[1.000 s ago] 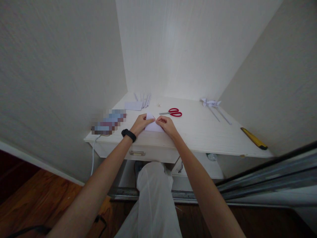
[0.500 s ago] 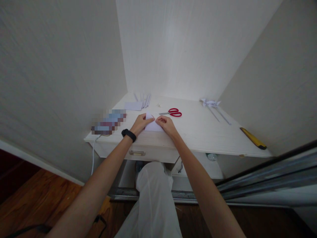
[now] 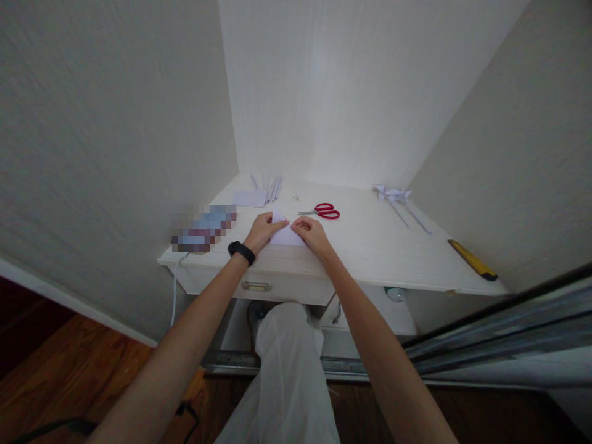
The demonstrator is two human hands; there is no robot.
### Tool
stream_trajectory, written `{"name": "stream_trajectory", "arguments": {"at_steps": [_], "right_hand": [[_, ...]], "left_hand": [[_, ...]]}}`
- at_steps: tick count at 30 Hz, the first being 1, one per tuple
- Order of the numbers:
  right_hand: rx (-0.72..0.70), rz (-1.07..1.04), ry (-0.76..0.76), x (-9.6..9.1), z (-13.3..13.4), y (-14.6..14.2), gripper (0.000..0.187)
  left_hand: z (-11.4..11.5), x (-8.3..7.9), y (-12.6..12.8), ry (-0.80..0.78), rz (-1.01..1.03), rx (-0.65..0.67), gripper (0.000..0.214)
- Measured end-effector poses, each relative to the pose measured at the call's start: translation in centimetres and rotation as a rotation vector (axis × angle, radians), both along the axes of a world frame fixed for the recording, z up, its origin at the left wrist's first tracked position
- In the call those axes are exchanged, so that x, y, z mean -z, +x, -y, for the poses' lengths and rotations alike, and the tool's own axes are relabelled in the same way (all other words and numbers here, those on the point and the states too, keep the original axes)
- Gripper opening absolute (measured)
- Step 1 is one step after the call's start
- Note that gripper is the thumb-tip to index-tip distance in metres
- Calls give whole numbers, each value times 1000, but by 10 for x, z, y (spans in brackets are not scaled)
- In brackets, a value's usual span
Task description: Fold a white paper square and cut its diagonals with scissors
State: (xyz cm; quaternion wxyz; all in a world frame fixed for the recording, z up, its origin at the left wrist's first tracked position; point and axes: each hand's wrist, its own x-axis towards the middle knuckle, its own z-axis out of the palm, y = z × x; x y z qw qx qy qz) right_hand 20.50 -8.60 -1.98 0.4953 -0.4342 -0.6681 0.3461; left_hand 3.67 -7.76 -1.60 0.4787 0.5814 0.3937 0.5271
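Observation:
A white sheet of paper [image 3: 284, 237] lies at the front of the white desk, one corner raised between my hands. My left hand [image 3: 263, 230], with a black band at the wrist, pinches the paper's left side between thumb and fingers. On the right side, my right hand [image 3: 311, 230] has its fingertips closed on the paper near the raised corner. The two thumbs almost meet over the sheet. Just beyond my right hand rest red-handled scissors [image 3: 326, 211], blades pointing left.
Further back lie a white paper stack [image 3: 250, 198] and several rolled paper sticks [image 3: 274, 189]. Folded paper pinwheels [image 3: 392, 193] on sticks are at the back right. A yellow cutter [image 3: 472, 259] lies along the right edge. A blurred-out device [image 3: 203, 228] with a white cable [image 3: 174, 293] sits left.
Both hands stay on the paper in almost the same place. The view has shifted very slightly.

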Motion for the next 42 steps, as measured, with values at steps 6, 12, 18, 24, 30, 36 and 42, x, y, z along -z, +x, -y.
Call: {"name": "stream_trajectory", "arguments": {"at_steps": [6, 12, 18, 24, 30, 36, 42], "right_hand": [[5, 3, 5, 0, 1, 1, 17], [-3, -6, 18, 2, 0, 1, 18], [-3, -15, 6, -1, 2, 1, 19], [-26, -41, -20, 3, -1, -1, 19], [-33, -30, -18, 4, -2, -1, 18], [-19, -12, -8, 2, -1, 0, 18], [-13, 21, 0, 0, 0, 0, 17]], "left_hand": [[-1, 1, 0, 4, -18, -7, 30], [3, -2, 1, -3, 4, 9, 33], [7, -6, 1, -2, -11, 12, 33], [8, -7, 0, 10, -78, 11, 31], [5, -5, -1, 21, -86, 16, 30], [5, -4, 0, 30, -64, 33, 29], [3, -3, 0, 31, -52, 12, 29]]}}
